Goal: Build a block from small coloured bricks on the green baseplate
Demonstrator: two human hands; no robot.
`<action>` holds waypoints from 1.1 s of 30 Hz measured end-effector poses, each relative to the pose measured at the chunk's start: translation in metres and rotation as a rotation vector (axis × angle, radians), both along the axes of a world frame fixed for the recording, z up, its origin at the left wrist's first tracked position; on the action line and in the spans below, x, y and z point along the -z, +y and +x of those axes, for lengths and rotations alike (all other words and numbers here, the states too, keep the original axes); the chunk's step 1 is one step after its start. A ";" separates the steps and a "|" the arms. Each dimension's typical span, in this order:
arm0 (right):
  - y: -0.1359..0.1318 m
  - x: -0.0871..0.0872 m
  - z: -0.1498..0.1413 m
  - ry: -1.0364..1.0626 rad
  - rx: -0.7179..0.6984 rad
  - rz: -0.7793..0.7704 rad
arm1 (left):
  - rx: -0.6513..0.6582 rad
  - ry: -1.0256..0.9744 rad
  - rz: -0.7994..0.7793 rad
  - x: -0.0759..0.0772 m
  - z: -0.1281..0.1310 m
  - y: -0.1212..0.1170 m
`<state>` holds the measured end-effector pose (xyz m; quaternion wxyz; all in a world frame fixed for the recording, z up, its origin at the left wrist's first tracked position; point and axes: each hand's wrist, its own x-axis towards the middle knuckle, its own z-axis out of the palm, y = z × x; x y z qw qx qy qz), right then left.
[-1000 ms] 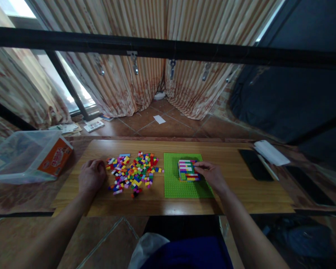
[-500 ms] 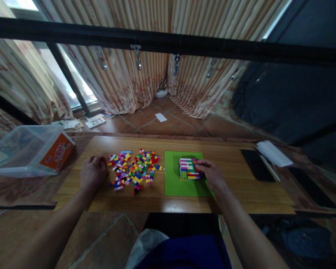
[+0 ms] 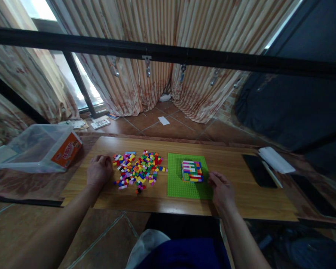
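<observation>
On the green baseplate sits a block built of toy bricks, with rows of white, pink, green, red, blue and orange on top. My right hand hovers just off the plate's right edge, apart from the built block. Its fingers are loosely bent and show no brick. My left hand rests on the wood at the left edge of a spread of loose toy bricks. Its fingers are curled inward, and whatever may be inside them is hidden.
A clear plastic box with an orange label stands left of the wooden table. To the right lie a dark phone-like slab, a white case and a second dark slab. A black bar crosses beyond the table.
My right hand has let go of the built block and drawn back to the right and toward me. My left hand stays by the loose bricks. The whole view has shifted slightly.
</observation>
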<state>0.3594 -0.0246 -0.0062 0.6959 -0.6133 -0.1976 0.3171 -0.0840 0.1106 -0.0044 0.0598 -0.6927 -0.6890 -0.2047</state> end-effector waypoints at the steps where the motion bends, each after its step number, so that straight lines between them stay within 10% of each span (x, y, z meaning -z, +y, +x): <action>1: -0.005 0.000 -0.001 -0.005 0.010 -0.009 | 0.002 -0.003 -0.001 0.000 0.000 0.000; 8: -0.023 -0.020 -0.033 -0.161 0.001 -0.043 | -0.027 -0.030 -0.002 0.000 0.002 -0.002; 18: -0.013 -0.032 -0.116 -0.766 -0.603 -0.071 | -0.017 -0.059 -0.015 0.002 0.002 -0.003; 33: 0.048 -0.017 -0.142 -1.333 -0.579 -0.315 | -0.004 -0.084 0.007 0.003 0.002 -0.003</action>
